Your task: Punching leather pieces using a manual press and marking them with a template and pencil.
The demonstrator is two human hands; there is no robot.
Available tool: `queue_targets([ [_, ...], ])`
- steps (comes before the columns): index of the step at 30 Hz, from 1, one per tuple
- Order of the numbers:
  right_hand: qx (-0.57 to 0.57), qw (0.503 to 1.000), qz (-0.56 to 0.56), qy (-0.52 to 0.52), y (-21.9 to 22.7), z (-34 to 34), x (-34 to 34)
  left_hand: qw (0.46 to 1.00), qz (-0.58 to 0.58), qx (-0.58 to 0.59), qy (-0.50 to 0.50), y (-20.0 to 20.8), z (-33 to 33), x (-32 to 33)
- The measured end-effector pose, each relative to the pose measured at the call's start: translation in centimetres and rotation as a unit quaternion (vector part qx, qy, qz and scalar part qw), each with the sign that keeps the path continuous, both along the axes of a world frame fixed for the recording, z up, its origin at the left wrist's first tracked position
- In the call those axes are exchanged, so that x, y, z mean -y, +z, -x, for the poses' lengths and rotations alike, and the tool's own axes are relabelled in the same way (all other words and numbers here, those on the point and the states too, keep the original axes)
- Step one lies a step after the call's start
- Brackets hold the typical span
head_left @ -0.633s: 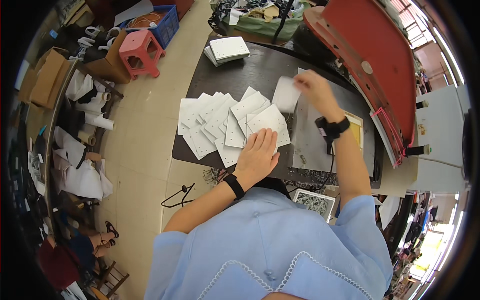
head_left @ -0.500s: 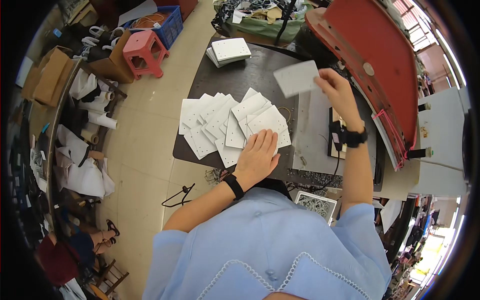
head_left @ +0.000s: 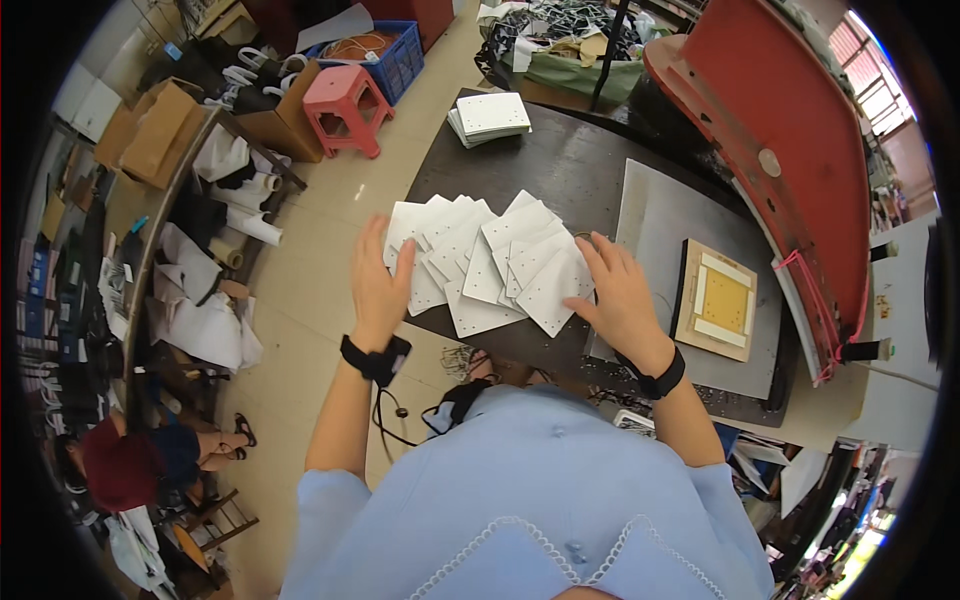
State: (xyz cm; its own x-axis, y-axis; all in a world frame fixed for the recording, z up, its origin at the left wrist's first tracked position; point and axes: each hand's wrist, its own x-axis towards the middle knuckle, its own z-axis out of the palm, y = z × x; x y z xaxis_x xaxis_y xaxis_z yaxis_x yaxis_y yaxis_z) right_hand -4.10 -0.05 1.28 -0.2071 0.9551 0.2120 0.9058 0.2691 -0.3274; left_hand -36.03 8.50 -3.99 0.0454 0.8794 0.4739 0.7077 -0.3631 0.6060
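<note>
Shifting to nine o'clock, my left hand [head_left: 384, 285] is flanking the white cards [head_left: 485, 270] on the dark table [head_left: 575, 150]; my right hand [head_left: 625, 300], no longer carrying one, is waiting at three. Fingers are spreading wide. I'm seemingly gathering; squaring up is needing even inward pressure.

Bright light; glare at the upper-right window [head_left: 880, 72]; straight edges bend toward dark rims.
</note>
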Motion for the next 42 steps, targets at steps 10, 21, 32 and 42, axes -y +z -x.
queue_targets([
  [10, 0.068, 0.997, 0.010, 0.021, -2.4, 0.5, -0.3, 0.980, 0.168, 0.096, -0.054, -2.2, -0.4, -2.3],
  [21, 0.035, 0.995, 0.094, -0.028, -2.9, 2.5, -0.6, 0.743, 0.539, 0.371, -0.136, 2.9, -2.0, -2.6],
  [32, -0.144, 0.986, 0.075, -0.038, -2.9, 1.8, 0.0, 0.803, 0.409, 0.317, -0.296, 3.2, -11.0, 1.0],
  [42, -0.502, 0.860, -0.076, -0.055, 3.2, 1.2, 0.0, 0.923, 0.240, 0.140, -0.265, 10.3, -6.3, 2.7],
])
